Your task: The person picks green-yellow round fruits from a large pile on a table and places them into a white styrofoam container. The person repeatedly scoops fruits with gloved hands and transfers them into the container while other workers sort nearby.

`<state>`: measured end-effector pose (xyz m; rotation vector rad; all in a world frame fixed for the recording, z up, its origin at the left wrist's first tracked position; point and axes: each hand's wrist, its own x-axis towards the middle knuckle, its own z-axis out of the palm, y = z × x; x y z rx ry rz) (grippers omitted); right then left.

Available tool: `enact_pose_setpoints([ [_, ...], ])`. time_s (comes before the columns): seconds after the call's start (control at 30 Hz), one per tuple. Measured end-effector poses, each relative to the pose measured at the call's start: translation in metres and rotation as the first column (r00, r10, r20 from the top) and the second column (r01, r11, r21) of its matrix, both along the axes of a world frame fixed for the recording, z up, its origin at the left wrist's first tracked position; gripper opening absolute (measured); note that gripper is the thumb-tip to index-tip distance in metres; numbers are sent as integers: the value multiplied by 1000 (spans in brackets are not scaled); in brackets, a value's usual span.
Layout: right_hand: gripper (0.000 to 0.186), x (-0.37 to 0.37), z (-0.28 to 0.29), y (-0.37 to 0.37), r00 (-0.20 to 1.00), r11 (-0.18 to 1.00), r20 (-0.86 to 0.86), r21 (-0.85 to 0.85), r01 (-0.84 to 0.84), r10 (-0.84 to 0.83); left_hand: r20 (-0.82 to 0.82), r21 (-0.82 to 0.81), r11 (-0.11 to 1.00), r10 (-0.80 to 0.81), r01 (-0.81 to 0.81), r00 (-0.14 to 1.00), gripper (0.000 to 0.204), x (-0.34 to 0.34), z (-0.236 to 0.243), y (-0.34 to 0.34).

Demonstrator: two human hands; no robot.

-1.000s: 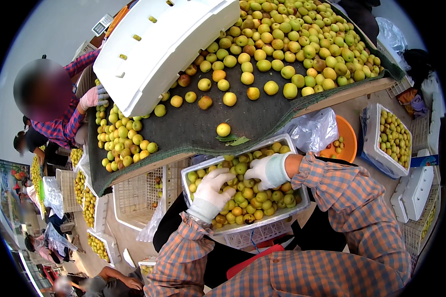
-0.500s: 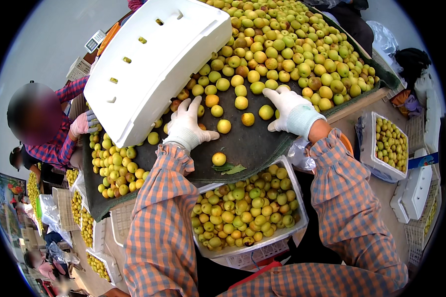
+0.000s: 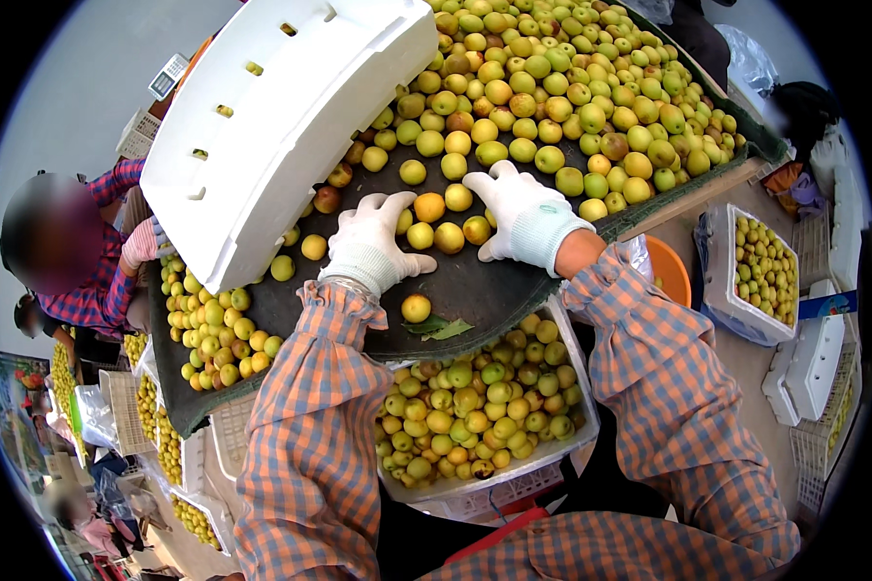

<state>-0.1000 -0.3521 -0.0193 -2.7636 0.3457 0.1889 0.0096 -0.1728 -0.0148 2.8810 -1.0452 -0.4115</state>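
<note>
Both of my hands wear white gloves and lie low over a dark cloth-covered table (image 3: pixel 358 324), fingers spread. Between them sits a small cluster of round yellow-green fruits (image 3: pixel 449 238), plum-like, some with a reddish blush. My left hand (image 3: pixel 370 244) borders the cluster on the left, its fingertips close to an orange-tinged fruit (image 3: pixel 429 206). On the other side my right hand (image 3: pixel 525 215) curves around it, with one fruit (image 3: pixel 476 229) between thumb and forefinger. Neither hand grasps anything. Closer to me are a single fruit (image 3: pixel 416 308) and some green leaves (image 3: pixel 450 329).
A large heap of fruit (image 3: pixel 591 87) covers the far table. A white foam board (image 3: pixel 291 126) with slots stands left. Below the near edge is a white crate (image 3: pixel 591 426) full of fruit. An orange bucket (image 3: pixel 670 271) stands right. A gloved co-worker (image 3: pixel 97 232) is at left.
My right hand has moved left, toward my left hand. The loose fruits between them have gathered into a tighter cluster. The orange bucket shows more now.
</note>
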Motion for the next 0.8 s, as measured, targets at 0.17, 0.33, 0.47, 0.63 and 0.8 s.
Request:
enact_pose_setpoints([
  [0.17,85,1,5,11,996,999,-85,19,-26,27,-135,40,997,65,-60,989,97,-11,9,6],
  [0.33,83,4,2,29,998,999,-56,25,-31,32,-178,-73,997,-25,12,984,95,-13,6,10],
  [0.47,78,3,-15,25,997,986,51,158,-59,52,-326,-268,962,-47,-45,944,93,-18,0,13],
  [0.63,71,4,-26,22,977,948,202,293,-121,62,-626,-483,830,-106,-278,773,93,-10,-14,28],
  [0.8,69,5,-32,19,946,835,321,506,-215,49,-823,-549,607,-271,-575,499,88,-22,-7,29],
])
